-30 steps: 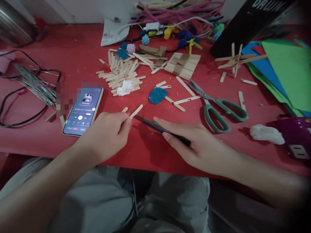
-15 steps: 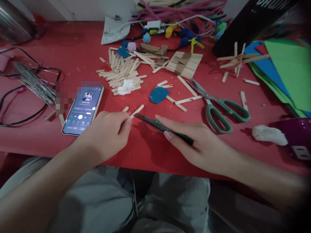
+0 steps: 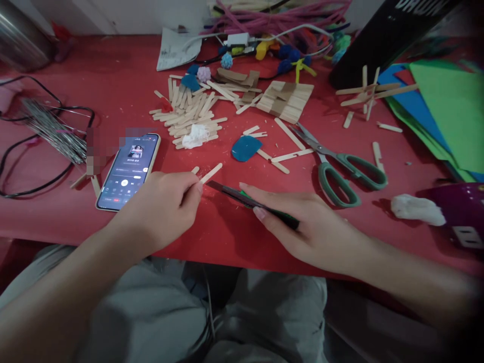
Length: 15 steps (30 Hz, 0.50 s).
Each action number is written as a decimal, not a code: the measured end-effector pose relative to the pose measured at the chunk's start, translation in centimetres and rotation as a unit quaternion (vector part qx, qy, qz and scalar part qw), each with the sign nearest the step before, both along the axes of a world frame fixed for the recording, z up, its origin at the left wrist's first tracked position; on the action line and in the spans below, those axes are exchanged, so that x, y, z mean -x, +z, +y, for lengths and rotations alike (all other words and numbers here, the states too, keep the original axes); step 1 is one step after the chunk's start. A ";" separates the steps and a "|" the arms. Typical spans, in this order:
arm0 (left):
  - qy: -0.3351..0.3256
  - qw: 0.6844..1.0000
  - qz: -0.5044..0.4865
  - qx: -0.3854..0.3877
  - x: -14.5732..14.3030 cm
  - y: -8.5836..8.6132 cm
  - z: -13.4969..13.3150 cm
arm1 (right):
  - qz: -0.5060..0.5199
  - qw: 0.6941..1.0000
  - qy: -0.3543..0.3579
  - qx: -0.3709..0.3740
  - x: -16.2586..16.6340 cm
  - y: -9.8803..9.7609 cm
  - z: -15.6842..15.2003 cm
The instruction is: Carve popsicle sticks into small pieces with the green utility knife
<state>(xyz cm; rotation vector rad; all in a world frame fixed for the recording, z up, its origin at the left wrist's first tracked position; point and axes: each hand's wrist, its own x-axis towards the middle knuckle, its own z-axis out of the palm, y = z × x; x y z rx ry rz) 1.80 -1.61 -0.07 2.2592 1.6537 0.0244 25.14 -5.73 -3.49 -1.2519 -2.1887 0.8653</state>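
Observation:
My left hand [image 3: 172, 206] is closed around a wooden craft stick [image 3: 212, 173], whose far end sticks out past the thumb; the rest is hidden by the fingers. Another stick end [image 3: 195, 170] shows just behind the knuckles. In my right hand [image 3: 302, 222] lies a black and green utility knife [image 3: 245, 199], gripped between thumb and fingers with its blade out. The blade's tip points left and is close beside the held stick; whether they touch I cannot tell. Small wood shavings are scattered on the red table [image 3: 227, 237] around the stick.
A lit phone [image 3: 130, 171] lies by my left hand. Beyond are a pile of craft sticks [image 3: 189, 111], a blue piece [image 3: 245, 148] and corrugated cardboard [image 3: 285, 101]. Green-handled scissors [image 3: 340, 174], white clay [image 3: 418, 209] and coloured paper [image 3: 449, 101] sit to the right; metal wires [image 3: 56, 128] lie left.
The knife in my right hand has shifted slightly left and down along the stick. My left hand keeps its hold, and the whole view has drifted slightly.

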 end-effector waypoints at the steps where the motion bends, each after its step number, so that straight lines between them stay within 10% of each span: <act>1: 0.000 1.000 0.001 0.001 0.0 0.0 0.0 | 0.002 1.000 -0.002 0.001 0.0 0.0 0.0; 15: 0.001 1.000 -0.012 -0.009 0.1 0.0 0.0 | 0.001 1.000 -0.008 0.008 0.0 0.0 0.0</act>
